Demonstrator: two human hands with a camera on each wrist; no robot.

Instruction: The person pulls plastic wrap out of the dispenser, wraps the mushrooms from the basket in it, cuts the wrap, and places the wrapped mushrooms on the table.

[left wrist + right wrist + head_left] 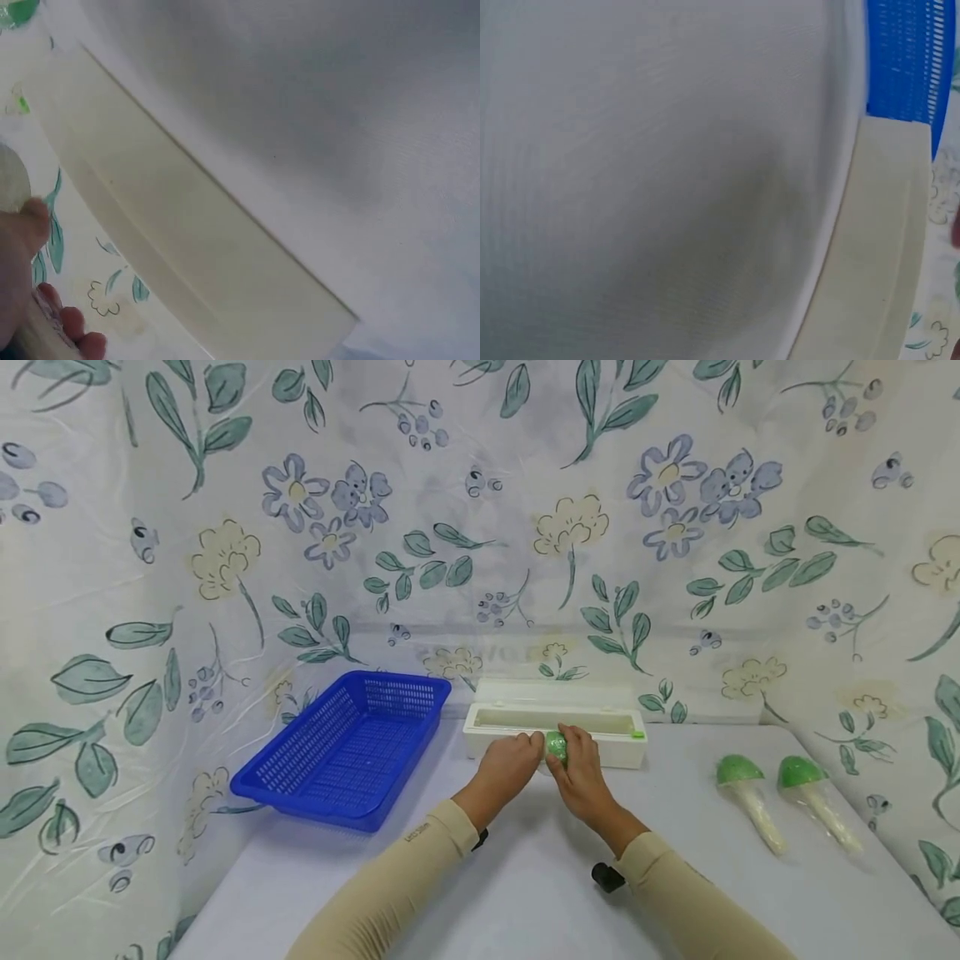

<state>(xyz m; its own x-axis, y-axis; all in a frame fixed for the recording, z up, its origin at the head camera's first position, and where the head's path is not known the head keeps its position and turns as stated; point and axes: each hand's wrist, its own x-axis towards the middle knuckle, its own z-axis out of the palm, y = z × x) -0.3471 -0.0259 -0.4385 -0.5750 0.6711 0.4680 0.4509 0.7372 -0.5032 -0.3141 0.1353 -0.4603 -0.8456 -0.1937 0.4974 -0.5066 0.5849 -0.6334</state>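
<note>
Both hands hold a green-capped, mushroom-shaped piece (556,746) in clear wrap, in front of a white cling film dispenser (555,750). My left hand (512,766) has its fingers curled round the pale stalk (46,337), seen at the lower left of the left wrist view. On the other side, my right hand (579,774) grips the green cap with bent fingers and thumb. The dispenser's lid (555,692) stands raised at the back, and a green slider (638,735) sits at its right end. Much of the held piece is hidden by the hands.
A blue plastic basket (341,814) stands at the left, beside the dispenser. Two more wrapped pieces with green caps, one nearer (752,802) and one farther right (821,806), lie on the white table (525,893). A floral curtain (480,527) hangs behind.
</note>
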